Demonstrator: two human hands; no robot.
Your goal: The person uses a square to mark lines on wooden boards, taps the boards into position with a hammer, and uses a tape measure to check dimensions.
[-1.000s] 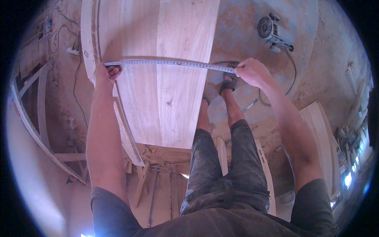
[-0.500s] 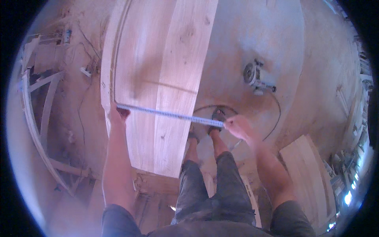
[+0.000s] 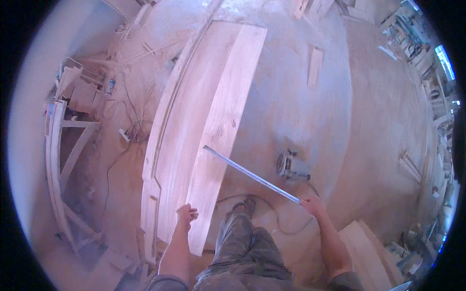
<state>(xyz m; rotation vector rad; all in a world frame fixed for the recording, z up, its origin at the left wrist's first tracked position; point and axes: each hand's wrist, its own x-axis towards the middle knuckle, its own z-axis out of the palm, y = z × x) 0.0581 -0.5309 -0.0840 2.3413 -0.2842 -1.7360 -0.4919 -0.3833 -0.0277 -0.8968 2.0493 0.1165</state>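
My right hand [image 3: 313, 205] is closed round the near end of a tape measure [image 3: 257, 179]; whether a case sits inside the fist is hidden. Its pale, marked blade slants up to the left, and the free tip overlaps the wide wooden panel [image 3: 213, 121] in view. I cannot tell if the tip touches the wood. Over the panel's near part is my left hand [image 3: 186, 214], with fingers loosely bent and apart, seemingly holding nothing. A long wooden rail [image 3: 162, 123] runs along the panel's left side.
A corded power saw [image 3: 289, 165] rests on the dusty floor ahead to the right, its cable looping near my feet. Beyond it lies a short plank [image 3: 315, 67]. Boards [image 3: 364, 247] stand at lower right; a wooden frame [image 3: 58, 160] is at left.
My left hand has left the tape's far end at the panel's left side and come nearer to me. The tape's tip now hangs free over the panel. The view has shifted, showing more floor ahead.
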